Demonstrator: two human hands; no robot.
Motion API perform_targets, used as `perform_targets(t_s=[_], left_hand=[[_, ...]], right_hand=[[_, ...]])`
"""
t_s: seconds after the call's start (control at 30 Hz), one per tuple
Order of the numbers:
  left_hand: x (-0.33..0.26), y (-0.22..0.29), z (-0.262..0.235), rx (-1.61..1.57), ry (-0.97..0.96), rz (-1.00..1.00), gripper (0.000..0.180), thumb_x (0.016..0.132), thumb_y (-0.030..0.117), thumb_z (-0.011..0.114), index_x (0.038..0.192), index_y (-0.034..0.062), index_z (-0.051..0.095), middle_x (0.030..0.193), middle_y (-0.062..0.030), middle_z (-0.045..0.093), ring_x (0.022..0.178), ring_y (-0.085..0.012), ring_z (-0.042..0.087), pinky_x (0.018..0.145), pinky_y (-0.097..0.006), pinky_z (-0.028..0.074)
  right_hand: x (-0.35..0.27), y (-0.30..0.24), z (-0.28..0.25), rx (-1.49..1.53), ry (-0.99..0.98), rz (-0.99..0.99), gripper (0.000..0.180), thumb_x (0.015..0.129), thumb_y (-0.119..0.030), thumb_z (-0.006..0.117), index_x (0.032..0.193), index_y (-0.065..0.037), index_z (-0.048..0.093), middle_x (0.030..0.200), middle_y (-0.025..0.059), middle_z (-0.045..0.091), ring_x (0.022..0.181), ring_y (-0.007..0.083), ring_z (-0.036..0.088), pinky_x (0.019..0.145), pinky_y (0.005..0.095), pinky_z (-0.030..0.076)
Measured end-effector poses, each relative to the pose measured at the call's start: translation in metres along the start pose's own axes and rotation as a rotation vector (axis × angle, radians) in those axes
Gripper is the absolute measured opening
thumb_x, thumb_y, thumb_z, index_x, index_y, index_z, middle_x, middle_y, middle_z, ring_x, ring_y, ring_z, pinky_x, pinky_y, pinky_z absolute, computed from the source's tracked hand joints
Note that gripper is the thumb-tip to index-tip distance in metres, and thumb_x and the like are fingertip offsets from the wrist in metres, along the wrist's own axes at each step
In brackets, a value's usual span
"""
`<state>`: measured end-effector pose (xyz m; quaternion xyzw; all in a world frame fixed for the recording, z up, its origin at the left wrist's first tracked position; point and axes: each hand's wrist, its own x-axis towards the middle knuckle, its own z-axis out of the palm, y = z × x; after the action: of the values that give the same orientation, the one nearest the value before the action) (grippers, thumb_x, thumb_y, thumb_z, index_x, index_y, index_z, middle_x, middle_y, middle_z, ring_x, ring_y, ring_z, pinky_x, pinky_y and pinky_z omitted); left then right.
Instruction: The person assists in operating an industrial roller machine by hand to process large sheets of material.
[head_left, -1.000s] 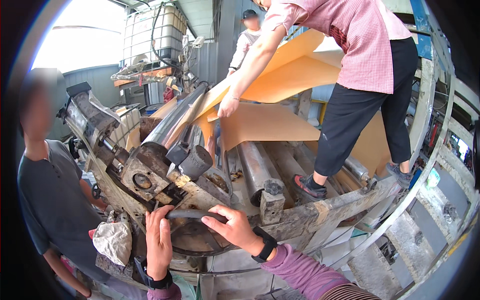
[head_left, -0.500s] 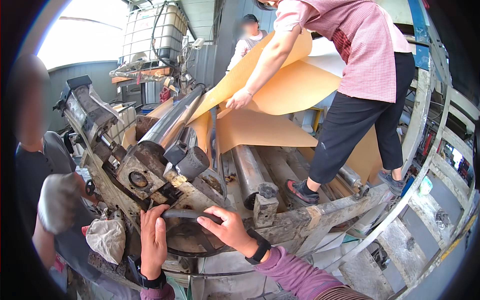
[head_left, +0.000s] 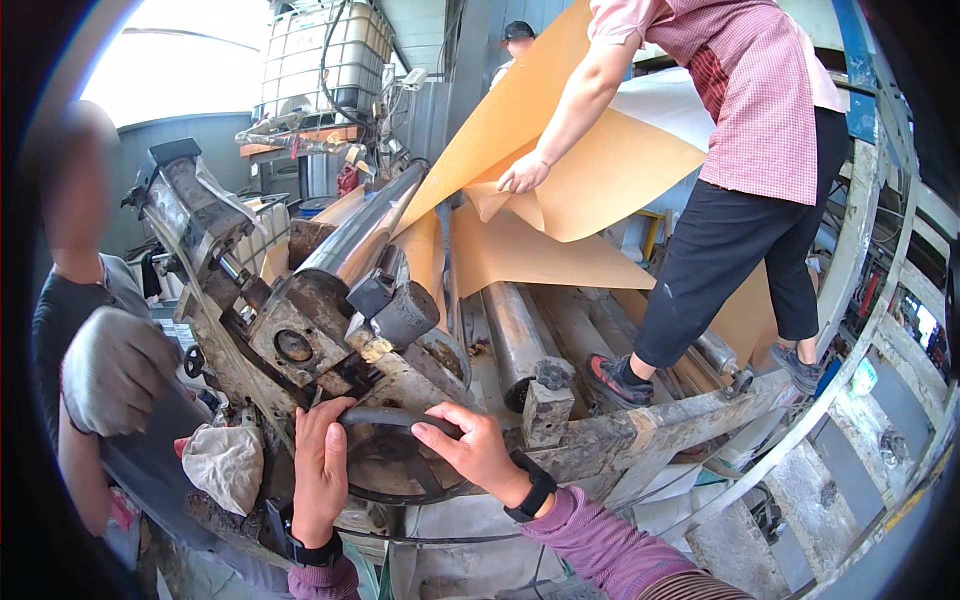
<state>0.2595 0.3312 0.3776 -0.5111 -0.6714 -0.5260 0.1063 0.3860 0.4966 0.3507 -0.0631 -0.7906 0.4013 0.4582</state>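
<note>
A dark round handwheel (head_left: 405, 415) sits low on the machine frame in front of me. My left hand (head_left: 320, 475) lies at the wheel's left side, fingers stretched upward and thumb apart, touching the rim. Over the top right of the rim, my right hand (head_left: 478, 450) is closed on the wheel, thumb on the near side and fingertips partly hidden. Beyond the wheel runs a shiny metal roller (head_left: 365, 225). A large orange-brown sheet (head_left: 505, 125) rises from it. A co-worker in a checked apron (head_left: 755, 120) grips a fold of sheet with one bare hand (head_left: 525, 172).
The co-worker's shoe (head_left: 618, 380) rests on the frame beside a lower roller (head_left: 520, 345). At my left stands a person with a grey-gloved hand (head_left: 122, 370). A pale cloth bundle (head_left: 225, 468) lies near my left hand. A caged white tank (head_left: 325, 60) stands behind; slatted railing (head_left: 800, 480) curves right.
The sheet's upper part is raised higher and hides more of the far person. The gloved hand at left has shifted slightly. The view has moved a little; both my hands stay at the wheel.
</note>
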Motion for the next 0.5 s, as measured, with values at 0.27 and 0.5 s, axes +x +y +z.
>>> perform_targets(t_s=[0.27,0.5], left_hand=[[0.0019,-0.0015,0.0013,0.024,-0.006,0.009,0.035,0.103,0.024,0.033,0.117,0.0027,0.057,0.114,-0.0136,0.058,0.114,-0.0315,0.052,0.114,-0.049,0.017],[0.0019,0.0017,-0.0002,0.017,0.001,0.004,0.034,0.103,0.024,0.033,0.116,0.0031,0.057,0.113,-0.0137,0.059,0.114,-0.0317,0.053,0.114,-0.049,0.018]], right_hand=[[0.0022,0.0010,-0.0007,0.000,0.005,0.015,0.029,0.086,-0.031,0.072,0.091,-0.003,0.066,0.072,0.0130,0.064,0.059,0.0181,0.060,0.057,0.0295,0.047],[0.0006,-0.0017,-0.0011,0.004,-0.005,0.018,0.029,0.086,-0.031,0.072,0.092,-0.003,0.066,0.072,0.0130,0.064,0.058,0.0182,0.060,0.057,0.0295,0.047]])
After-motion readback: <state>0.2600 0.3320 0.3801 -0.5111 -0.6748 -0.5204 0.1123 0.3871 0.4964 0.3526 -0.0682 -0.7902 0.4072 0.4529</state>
